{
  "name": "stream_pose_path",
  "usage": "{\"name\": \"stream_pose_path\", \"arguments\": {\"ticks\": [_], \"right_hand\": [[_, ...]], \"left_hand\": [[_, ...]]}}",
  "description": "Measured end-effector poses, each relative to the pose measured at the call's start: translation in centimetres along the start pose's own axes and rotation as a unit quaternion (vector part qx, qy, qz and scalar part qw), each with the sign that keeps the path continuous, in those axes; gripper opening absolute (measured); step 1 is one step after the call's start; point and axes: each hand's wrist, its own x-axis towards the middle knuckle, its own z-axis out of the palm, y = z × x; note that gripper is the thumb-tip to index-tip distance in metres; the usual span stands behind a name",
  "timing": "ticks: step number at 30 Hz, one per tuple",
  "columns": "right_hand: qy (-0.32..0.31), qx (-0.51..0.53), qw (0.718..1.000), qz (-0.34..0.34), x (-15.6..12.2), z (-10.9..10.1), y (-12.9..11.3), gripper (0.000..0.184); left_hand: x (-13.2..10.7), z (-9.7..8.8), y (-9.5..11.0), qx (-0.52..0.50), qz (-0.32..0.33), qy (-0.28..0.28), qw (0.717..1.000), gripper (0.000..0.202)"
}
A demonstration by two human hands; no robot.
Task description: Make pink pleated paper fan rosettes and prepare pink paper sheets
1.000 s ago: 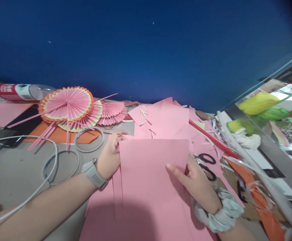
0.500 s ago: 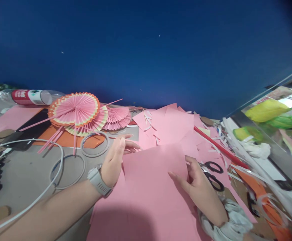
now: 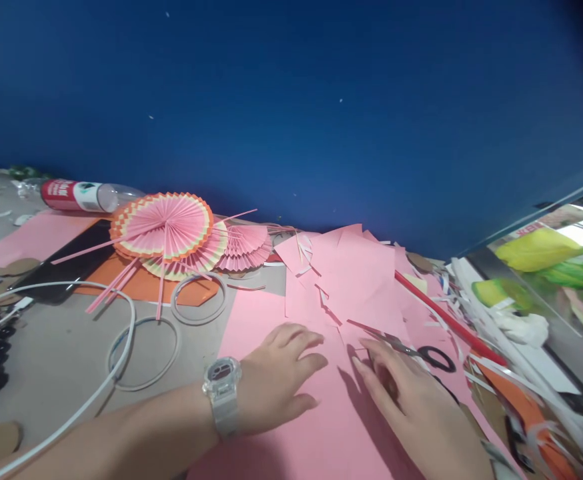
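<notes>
My left hand (image 3: 284, 377), with a clear watch (image 3: 223, 380) on its wrist, is above a pink paper sheet (image 3: 316, 427), palm down and fingers apart. On the right, my right hand (image 3: 416, 400) has loosely bent fingers, thumb and forefinger slightly apart, with nothing visible between them. It is over the paper's right side, right beside black-handled scissors (image 3: 436, 358). The scissors' blades point left above the hand, and part of the handle is hidden behind it. Farther back lie more pink sheets (image 3: 356, 277) with thin paper scraps on them.
Folded paper fans (image 3: 171, 223), wire rings (image 3: 199, 300), a plastic bottle (image 3: 74, 195) and a black phone (image 3: 66, 273) are at left. A white cable (image 3: 96, 387) crosses the table. A red rod (image 3: 451, 320) and paper offcuts lie right. A blue wall (image 3: 291, 120) stands behind.
The raised pink sheet between my hands now lies flat. My left hand has turned palm down and moved right over it; my right hand has let go and moved lower. The view has shifted slightly.
</notes>
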Motion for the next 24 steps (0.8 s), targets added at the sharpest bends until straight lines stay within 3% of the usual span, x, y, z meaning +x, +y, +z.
{"name": "stream_pose_path", "arguments": {"ticks": [5, 9, 12, 17, 20, 24], "right_hand": [[-0.091, 0.004, 0.981, -0.169, 3.9, -0.3, -3.5, 0.020], [-0.084, 0.035, 0.958, -0.273, 9.2, 1.2, -7.6, 0.029], [-0.065, 0.045, 0.957, -0.279, 12.4, 3.3, -9.7, 0.031], [-0.047, 0.061, 0.963, -0.258, 14.2, 5.6, -10.9, 0.008], [-0.035, 0.083, 0.967, -0.239, 14.3, 5.1, -10.1, 0.007], [-0.037, 0.131, 0.967, -0.213, 12.8, 2.6, -8.1, 0.009]], "left_hand": [[-0.1, 0.0, -0.5, -0.012, 0.087, -0.036, 0.995, 0.038], [-0.3, 0.0, -0.8, -0.018, 0.100, -0.056, 0.993, 0.041], [-0.4, -0.1, -0.8, -0.025, 0.111, -0.047, 0.992, 0.044], [-0.5, -0.2, -0.6, -0.074, 0.115, -0.014, 0.991, 0.038], [-0.5, -0.3, -0.5, -0.119, 0.080, 0.011, 0.990, 0.029], [-0.4, -0.8, -0.4, -0.161, 0.022, 0.048, 0.986, 0.026]]}}
